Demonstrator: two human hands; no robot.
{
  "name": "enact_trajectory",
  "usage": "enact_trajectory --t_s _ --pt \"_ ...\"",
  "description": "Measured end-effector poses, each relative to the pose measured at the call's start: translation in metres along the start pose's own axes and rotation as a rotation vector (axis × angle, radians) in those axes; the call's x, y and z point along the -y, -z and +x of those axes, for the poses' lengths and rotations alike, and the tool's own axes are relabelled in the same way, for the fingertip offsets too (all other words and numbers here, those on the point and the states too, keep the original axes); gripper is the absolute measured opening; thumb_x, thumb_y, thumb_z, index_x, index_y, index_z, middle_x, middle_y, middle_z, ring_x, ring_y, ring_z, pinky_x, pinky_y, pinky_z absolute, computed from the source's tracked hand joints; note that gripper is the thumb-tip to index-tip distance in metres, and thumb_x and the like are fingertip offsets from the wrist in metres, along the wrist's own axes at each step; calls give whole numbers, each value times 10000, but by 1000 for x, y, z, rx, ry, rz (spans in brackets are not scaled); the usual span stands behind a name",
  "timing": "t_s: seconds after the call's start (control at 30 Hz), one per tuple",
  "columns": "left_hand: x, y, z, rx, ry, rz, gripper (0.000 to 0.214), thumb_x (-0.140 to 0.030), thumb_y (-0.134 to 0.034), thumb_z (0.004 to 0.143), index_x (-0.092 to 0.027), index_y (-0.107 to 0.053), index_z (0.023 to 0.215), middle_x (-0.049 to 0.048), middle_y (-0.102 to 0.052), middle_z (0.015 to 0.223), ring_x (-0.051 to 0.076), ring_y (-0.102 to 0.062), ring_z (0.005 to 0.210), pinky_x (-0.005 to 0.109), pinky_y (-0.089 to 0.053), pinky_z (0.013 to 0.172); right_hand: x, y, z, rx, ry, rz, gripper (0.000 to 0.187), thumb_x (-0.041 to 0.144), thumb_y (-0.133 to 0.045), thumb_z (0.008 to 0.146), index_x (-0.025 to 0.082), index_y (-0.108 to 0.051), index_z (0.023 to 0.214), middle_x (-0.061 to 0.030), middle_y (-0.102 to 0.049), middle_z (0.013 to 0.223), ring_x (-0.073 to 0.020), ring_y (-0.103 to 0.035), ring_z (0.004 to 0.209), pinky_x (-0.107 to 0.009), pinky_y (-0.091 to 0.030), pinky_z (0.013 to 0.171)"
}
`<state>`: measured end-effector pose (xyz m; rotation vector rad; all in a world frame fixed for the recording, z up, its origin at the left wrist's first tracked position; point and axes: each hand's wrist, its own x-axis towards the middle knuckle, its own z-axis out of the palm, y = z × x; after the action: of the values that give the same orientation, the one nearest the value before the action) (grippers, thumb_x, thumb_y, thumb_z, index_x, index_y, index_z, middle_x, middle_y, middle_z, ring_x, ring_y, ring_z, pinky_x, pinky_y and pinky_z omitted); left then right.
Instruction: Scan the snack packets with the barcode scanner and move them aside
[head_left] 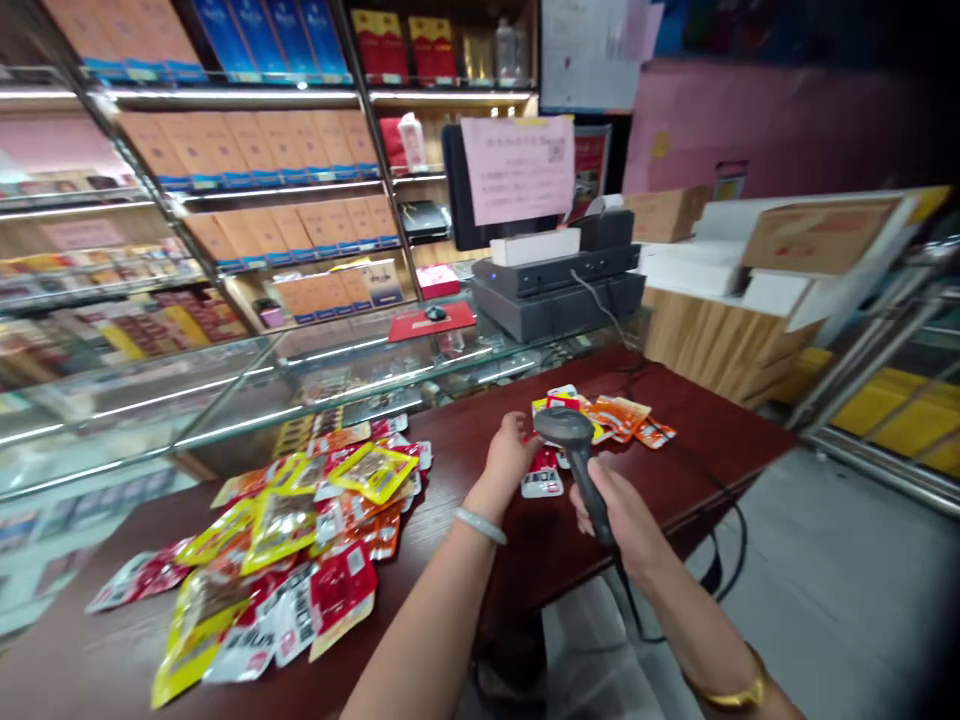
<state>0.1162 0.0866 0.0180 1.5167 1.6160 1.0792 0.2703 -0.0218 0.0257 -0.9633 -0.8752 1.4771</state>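
Note:
My right hand (626,515) is wrapped round the grip of a dark handheld barcode scanner (574,450), its head pointing down and away over the counter. My left hand (510,455) is closed on a small red and white snack packet (541,475) held just under the scanner head. Beyond both hands lies a small heap of orange, red and yellow packets (615,415). A large pile of yellow, red and white snack packets (292,540) spreads over the dark red wooden counter (465,480) to the left of my left arm.
A glass display case (225,390) runs behind the counter, with shelves of boxed goods (255,160) further back. A black cash register with a monitor (555,280) stands at the back centre. Cardboard boxes (817,235) sit to the right. The scanner cable (720,540) hangs off the counter's right edge.

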Motion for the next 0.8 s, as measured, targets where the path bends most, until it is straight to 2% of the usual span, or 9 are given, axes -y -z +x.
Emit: enact_trajectory --t_s 0.1,0.13,0.23,0.37,0.47,0.57,0.63,0.73,0.8 --pt "10 56 -26 -56 -173 228 412 -241 -753 789 -190 -648 1184 136 -702 1238 268 -639 1161 382 -459 1029 -13 -15 0 70 -57 -11 490 678 -656 841 224 -481 789 77 -483 530 -79 -386 397 -219 -333 415" --pt "14 77 -35 -83 -185 336 380 -266 -727 814 -186 -661 1179 136 -702 1243 283 -631 1174 398 -448 1049 -18 -21 0 92 -69 -21 492 684 -649 843 223 -485 793 78 -482 532 -78 -390 400 -218 -337 419" --pt "26 139 -61 -223 -118 642 392 -346 -634 886 -165 -660 1232 150 -695 1250 310 -610 1199 421 -430 1075 -31 -42 -1 161 -91 -58 497 698 -624 851 221 -492 808 77 -491 544 -79 -411 412 -211 -346 427" --pt "49 193 -77 -480 87 964 736 -512 -530 916 -5 -484 1449 281 -521 1467 394 -426 1412 492 -297 1184 -44 -70 -3 261 -118 -88 506 711 -618 840 216 -518 866 74 -508 557 -83 -427 416 -207 -348 423" --pt "65 211 -78 -536 250 1066 958 -637 -466 897 74 -327 1523 334 -375 1559 452 -240 1508 562 -187 1218 -52 -84 -6 319 -141 -93 537 736 -611 824 214 -528 916 82 -501 547 -84 -415 405 -207 -346 417" --pt "76 218 -75 -471 309 1090 1023 -687 -435 879 70 -268 1547 339 -365 1562 465 -210 1515 624 -135 1210 -58 -89 -7 353 -148 -110 544 741 -588 839 212 -531 949 84 -505 544 -83 -415 400 -204 -345 417" --pt "78 218 -73 -384 311 1077 1018 -684 -464 864 8 -244 1577 307 -404 1555 465 -211 1515 671 -120 1192 -60 -88 -8 359 -141 -121 541 732 -579 853 208 -534 975 82 -512 546 -82 -414 399 -202 -341 416" --pt "76 215 -70 -255 247 1049 952 -636 -537 853 -161 -225 1616 212 -497 1527 459 -146 1535 736 -109 1157 -59 -85 -9 343 -147 -128 552 731 -585 850 204 -538 1008 88 -504 540 -80 -409 399 -197 -338 417" --pt "72 213 -69 -169 195 1038 869 -564 -583 860 -264 -260 1609 166 -569 1473 436 -169 1538 749 -98 1150 -57 -83 -10 328 -156 -129 574 741 -595 835 202 -537 1023 92 -498 535 -79 -406 401 -193 -337 416"
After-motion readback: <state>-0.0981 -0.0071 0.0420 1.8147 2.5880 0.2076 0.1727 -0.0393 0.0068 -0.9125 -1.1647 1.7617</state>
